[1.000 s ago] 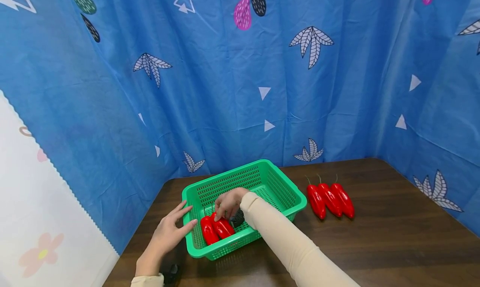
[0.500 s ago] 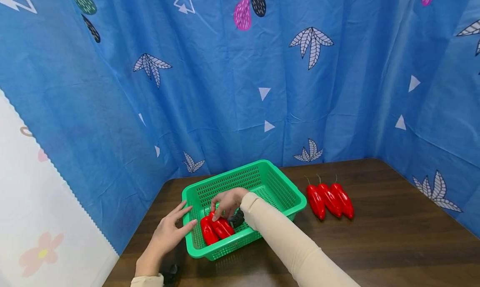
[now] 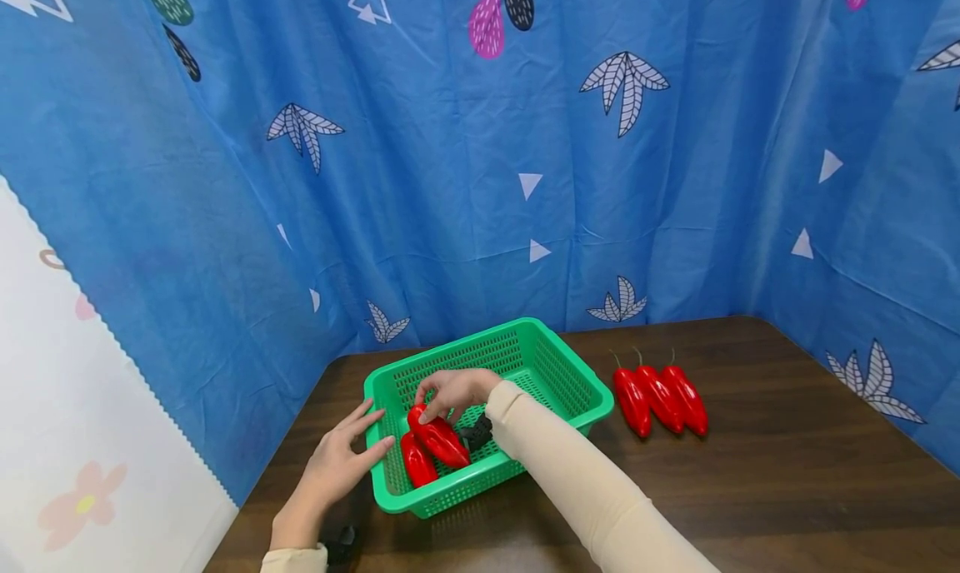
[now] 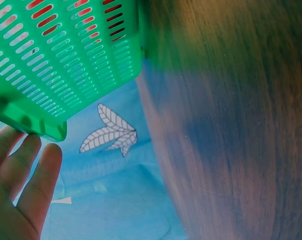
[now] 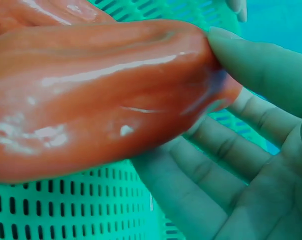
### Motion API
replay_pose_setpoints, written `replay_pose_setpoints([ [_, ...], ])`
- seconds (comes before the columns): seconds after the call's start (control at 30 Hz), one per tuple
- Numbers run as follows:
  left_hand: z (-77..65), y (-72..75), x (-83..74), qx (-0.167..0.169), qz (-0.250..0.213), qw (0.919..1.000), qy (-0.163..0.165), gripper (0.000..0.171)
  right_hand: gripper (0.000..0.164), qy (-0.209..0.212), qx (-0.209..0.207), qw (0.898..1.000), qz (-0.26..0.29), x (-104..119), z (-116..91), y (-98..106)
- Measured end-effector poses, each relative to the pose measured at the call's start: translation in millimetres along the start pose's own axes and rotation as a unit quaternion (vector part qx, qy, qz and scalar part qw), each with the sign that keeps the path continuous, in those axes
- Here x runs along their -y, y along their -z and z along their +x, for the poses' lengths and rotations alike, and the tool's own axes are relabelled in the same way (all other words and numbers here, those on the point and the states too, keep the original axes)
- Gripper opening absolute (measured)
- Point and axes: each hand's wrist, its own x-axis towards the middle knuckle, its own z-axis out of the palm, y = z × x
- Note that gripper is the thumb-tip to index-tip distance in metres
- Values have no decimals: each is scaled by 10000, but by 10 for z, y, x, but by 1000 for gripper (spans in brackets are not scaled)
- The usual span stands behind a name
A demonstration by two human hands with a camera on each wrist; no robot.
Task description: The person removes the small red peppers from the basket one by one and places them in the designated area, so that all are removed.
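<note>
Inside the green plastic basket [image 3: 487, 476], my right hand [image 3: 459, 391] pinches a red chili pepper [image 3: 442, 444] by its top end. In the right wrist view, thumb and fingers hold that end of the glossy pepper [image 5: 101, 100]. Its tip still points down toward the basket's near side. A second red pepper [image 3: 417, 460] lies to its left in the basket, partly covered. With fingers mostly straight, my left hand [image 3: 333, 465] touches the basket's left rim. The left wrist view shows its fingertips against the edge of the slotted basket wall [image 4: 66, 65].
Three red peppers [image 3: 661, 400] lie side by side on the dark wooden table [image 3: 780, 473], right of the basket. A blue patterned curtain [image 3: 450, 181] hangs behind and along the sides. A white flowered cloth [image 3: 90, 440] is at the left.
My right hand has taken hold of the right-hand pepper and raised its top end slightly, up and to the left. The left hand stays at the rim.
</note>
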Motion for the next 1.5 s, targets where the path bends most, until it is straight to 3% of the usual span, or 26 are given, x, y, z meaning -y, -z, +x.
replay_pose_setpoints([
  [0.33, 9, 2, -3, 9, -5, 10000, -2, 62, 23, 275, -220, 9994, -76, 46, -61, -10],
  [0.63, 0, -5, -6, 17, -21, 10000, 22, 63, 28, 631, -570, 9958, 331, 83, -97, 23],
  [1.23, 2, 2, -8, -22, 21, 10000, -9, 61, 30, 747, -995, 9899, 675, 224, -206, 43],
  [1.5, 6, 7, -8, -25, -8, 10000, 0, 60, 30, 923, -1141, 9875, 569, 305, -283, 26],
])
